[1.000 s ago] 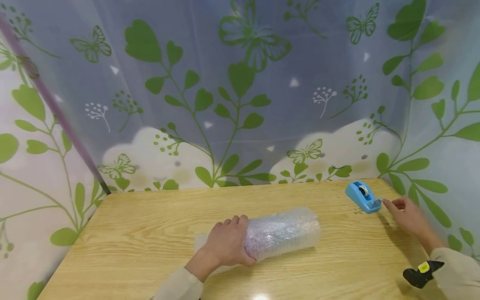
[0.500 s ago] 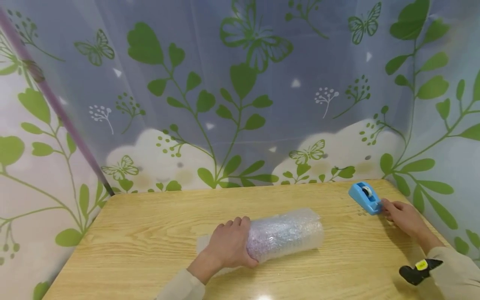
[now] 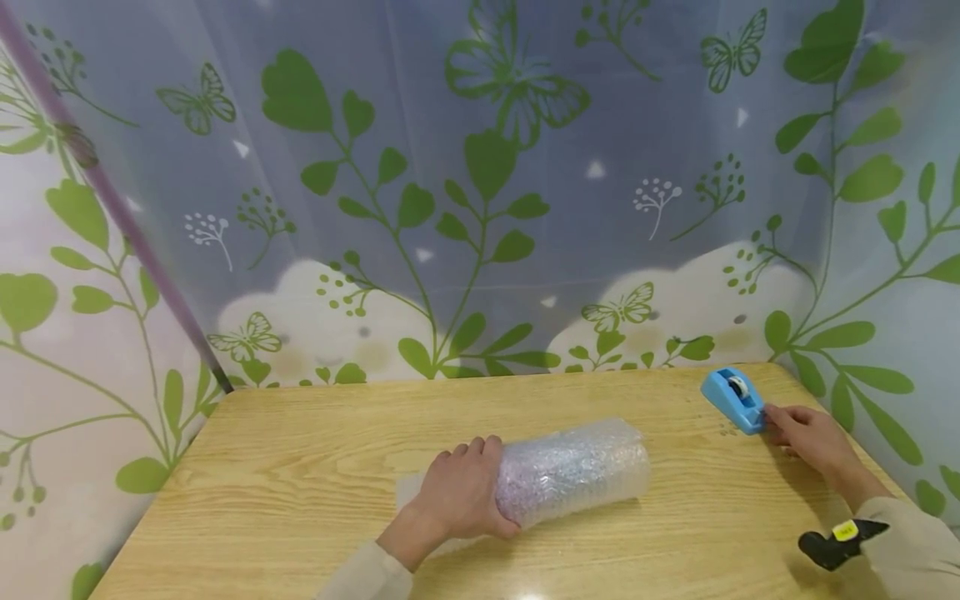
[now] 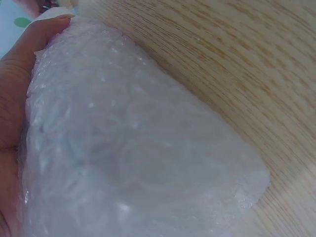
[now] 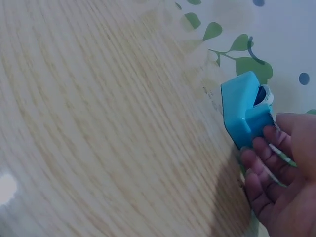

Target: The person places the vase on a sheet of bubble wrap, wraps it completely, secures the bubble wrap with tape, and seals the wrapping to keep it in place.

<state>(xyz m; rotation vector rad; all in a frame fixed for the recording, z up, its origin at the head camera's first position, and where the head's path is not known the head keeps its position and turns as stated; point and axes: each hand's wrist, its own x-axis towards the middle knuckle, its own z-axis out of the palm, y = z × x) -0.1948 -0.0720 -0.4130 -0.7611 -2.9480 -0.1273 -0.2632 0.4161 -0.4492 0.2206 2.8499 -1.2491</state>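
Observation:
A roll wrapped in clear bubble wrap (image 3: 577, 473) lies slantwise on the wooden table, pinkish inside at its left part. My left hand (image 3: 463, 490) grips its left end from above; in the left wrist view the thumb lies along the bubble wrap (image 4: 138, 128). At the right back stands a blue tape dispenser (image 3: 729, 402) with a small tape roll (image 3: 739, 387) in it. My right hand (image 3: 813, 442) is at its toothed cutter end. Thumb and forefinger pinch there at the tape's end, beside the dispenser (image 5: 241, 108) in the right wrist view; the clear tape itself is barely discernible.
The wooden table (image 3: 300, 450) ends at a patterned curtain (image 3: 525, 250) behind and on both sides. A loose flap of bubble wrap (image 3: 408, 486) sticks out left of my left hand. A black strap piece with a yellow label (image 3: 842, 537) hangs at my right sleeve.
My right thumb and forefinger have closed in against the dispenser's cutter end. The left hand keeps its grip on the bubble-wrapped roll. The head view has shifted slightly.

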